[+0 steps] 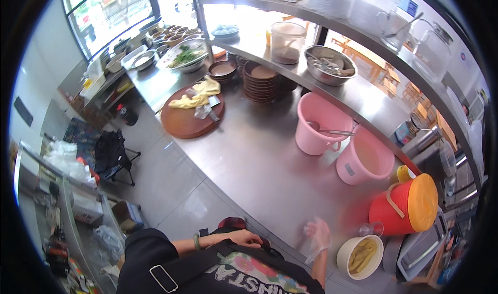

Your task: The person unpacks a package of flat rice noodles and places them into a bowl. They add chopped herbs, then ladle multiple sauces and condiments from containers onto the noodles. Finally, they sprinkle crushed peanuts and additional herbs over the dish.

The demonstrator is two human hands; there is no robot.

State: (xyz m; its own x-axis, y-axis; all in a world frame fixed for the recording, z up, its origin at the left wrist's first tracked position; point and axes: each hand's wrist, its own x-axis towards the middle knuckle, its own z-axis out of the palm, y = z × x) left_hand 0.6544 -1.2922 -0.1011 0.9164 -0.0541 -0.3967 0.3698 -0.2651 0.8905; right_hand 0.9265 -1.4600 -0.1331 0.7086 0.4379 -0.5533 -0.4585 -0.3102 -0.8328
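Note:
My right hand [317, 234] wears a clear plastic glove. Its fingers are spread over the near edge of the steel counter [249, 164], slightly blurred, with nothing visible in them. My left hand [245, 238] is bare, with a green bangle [196, 241] at the wrist. It rests low against my dark clothing, its fingers bent and their tips partly hidden. Just right of the gloved hand stands a cream tub [343, 257] with a yellow cloth-like thing [363, 254] inside. A clear plastic cup [371, 228] is beside the tub, next to a red drum-shaped container [384, 211] with an orange lid [423, 203].
Two pink buckets [310, 130] [353, 170] stand along the shelf; a ladle lies in the farther one. Stacked brown bowls [260, 89] and a round wooden board [181, 125] with a yellow cloth are farther off. A folding chair [110, 151] stands on the left floor.

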